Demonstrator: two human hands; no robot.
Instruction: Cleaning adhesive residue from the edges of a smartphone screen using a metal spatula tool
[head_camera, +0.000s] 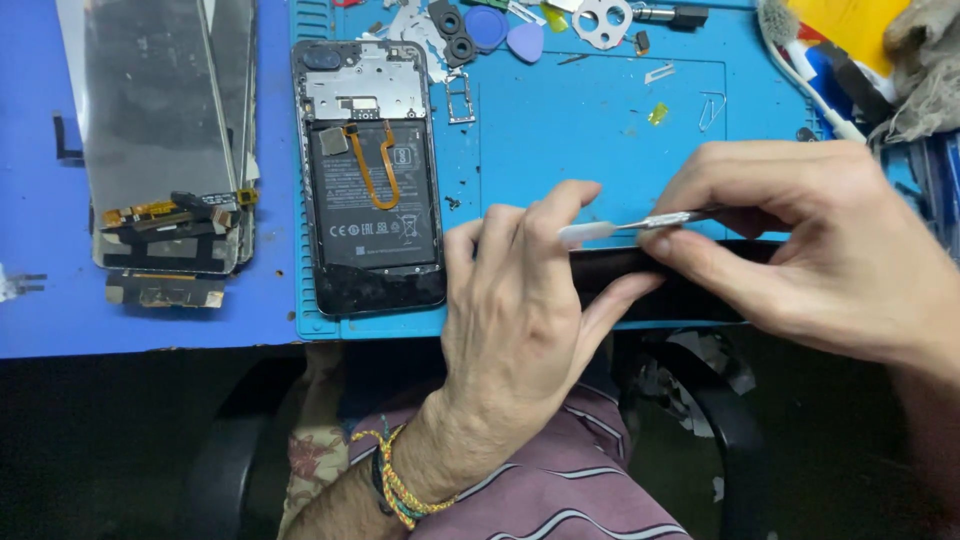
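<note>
Left hand (520, 300) pinches a dark phone panel (660, 290) at the blue mat's (600, 120) near edge. Right hand (830, 240) closed on a thin metal spudger (640, 225), tip at the panel's top edge. Panel likely thin, brittle; best held by its edges. Opened phone (372, 180) lies left.

Opened phone (370, 180) right of screen panels (165, 130)

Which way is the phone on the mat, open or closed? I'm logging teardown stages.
Open: the phone lies with its back cover off, battery and orange flex cable exposed.
</note>
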